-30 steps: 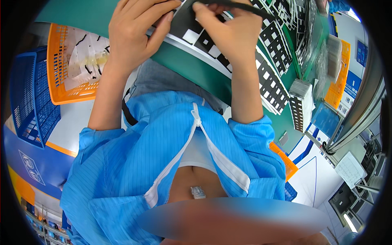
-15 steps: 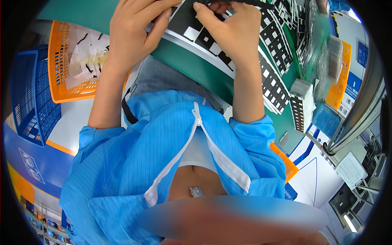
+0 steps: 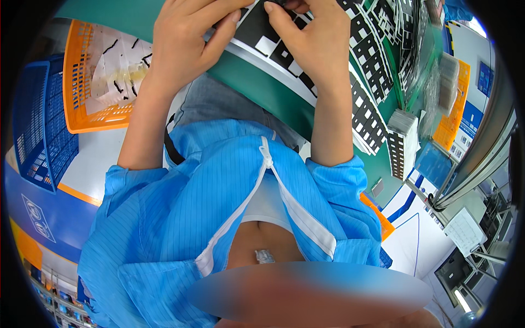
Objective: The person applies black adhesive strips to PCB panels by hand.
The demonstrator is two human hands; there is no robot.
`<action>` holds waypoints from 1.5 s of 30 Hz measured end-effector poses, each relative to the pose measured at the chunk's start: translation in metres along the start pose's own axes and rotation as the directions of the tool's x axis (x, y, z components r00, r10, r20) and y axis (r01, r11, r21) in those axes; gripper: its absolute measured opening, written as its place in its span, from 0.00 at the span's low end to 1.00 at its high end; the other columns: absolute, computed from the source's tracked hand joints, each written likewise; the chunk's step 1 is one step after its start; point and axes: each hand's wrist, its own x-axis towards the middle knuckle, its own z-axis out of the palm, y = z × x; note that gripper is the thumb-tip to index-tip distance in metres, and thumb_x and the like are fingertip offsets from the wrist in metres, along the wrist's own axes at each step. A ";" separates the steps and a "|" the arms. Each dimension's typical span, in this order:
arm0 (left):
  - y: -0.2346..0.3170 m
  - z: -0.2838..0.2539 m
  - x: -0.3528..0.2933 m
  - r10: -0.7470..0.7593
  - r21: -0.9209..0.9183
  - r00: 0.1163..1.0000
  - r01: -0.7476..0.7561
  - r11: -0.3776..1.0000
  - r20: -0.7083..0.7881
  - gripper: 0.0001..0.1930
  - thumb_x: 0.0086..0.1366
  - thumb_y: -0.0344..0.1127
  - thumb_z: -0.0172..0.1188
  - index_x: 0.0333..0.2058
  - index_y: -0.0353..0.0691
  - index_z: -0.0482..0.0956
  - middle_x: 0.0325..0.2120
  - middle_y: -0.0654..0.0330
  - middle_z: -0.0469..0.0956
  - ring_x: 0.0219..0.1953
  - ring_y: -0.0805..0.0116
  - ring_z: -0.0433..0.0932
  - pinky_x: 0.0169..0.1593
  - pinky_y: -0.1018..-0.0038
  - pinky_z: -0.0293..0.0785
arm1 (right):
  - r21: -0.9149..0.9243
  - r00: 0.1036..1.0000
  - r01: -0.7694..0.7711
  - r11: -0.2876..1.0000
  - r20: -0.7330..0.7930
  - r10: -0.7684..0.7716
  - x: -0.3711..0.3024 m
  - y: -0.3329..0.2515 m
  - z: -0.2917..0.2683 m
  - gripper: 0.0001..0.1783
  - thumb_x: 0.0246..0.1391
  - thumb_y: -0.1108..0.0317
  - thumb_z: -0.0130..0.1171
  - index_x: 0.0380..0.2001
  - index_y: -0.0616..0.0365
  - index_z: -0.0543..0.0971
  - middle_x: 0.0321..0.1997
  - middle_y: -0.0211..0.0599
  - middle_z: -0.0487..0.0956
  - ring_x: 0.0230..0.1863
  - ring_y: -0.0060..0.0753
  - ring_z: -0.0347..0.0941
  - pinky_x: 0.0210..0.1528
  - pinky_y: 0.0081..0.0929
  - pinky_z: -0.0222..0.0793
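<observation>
A white-edged black sheet with square cut-outs (image 3: 281,52) lies on the green table in front of me. My left hand (image 3: 188,41) is over its left side, thumb and forefinger tips close together at the top edge of the view. What they pinch, if anything, cannot be made out. My right hand (image 3: 314,46) is over the sheet's right part, its thumb pointing up-left and its other fingers curled. A small dark piece (image 3: 280,2) shows between thumb and fingers, mostly cut off by the upper edge.
More black-and-white cut sheets (image 3: 369,117) lie right of my right forearm, beside an upright stack of cards (image 3: 402,123). Clear plastic packs (image 3: 448,82) stand farther right. To the left are an orange basket (image 3: 101,123) holding paper with black scraps, and a blue crate (image 3: 46,136).
Both hands have shifted slightly, the left one a little to the right. The long black strip that stuck out past my right fingers no longer shows.
</observation>
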 end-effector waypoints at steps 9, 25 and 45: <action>0.003 0.001 0.002 0.016 0.022 1.000 -0.016 1.000 -0.020 0.11 0.54 0.22 0.63 0.38 0.34 0.84 0.43 0.53 0.83 0.51 0.51 0.81 0.56 0.57 0.74 | 0.144 0.980 -0.038 0.989 -0.189 0.065 -0.009 0.004 -0.001 0.07 0.53 0.79 0.67 0.35 0.61 0.80 0.31 0.32 0.81 0.31 0.20 0.76 0.38 0.19 0.72; 0.000 0.002 0.000 -0.008 -0.019 1.000 0.008 1.000 -0.029 0.11 0.54 0.21 0.63 0.38 0.33 0.84 0.42 0.53 0.83 0.51 0.51 0.81 0.56 0.57 0.74 | 0.052 0.976 -0.210 0.976 0.062 0.207 -0.001 -0.006 -0.002 0.08 0.55 0.76 0.67 0.37 0.63 0.80 0.28 0.37 0.80 0.26 0.26 0.77 0.30 0.24 0.72; 0.008 0.002 0.004 0.017 0.019 1.000 -0.017 1.000 0.003 0.10 0.54 0.22 0.64 0.37 0.34 0.83 0.43 0.53 0.83 0.51 0.51 0.81 0.56 0.57 0.74 | 0.563 0.920 -0.130 0.816 -0.238 0.311 -0.017 0.013 -0.008 0.08 0.56 0.81 0.66 0.39 0.61 0.80 0.33 0.26 0.80 0.29 0.12 0.72 0.32 0.13 0.68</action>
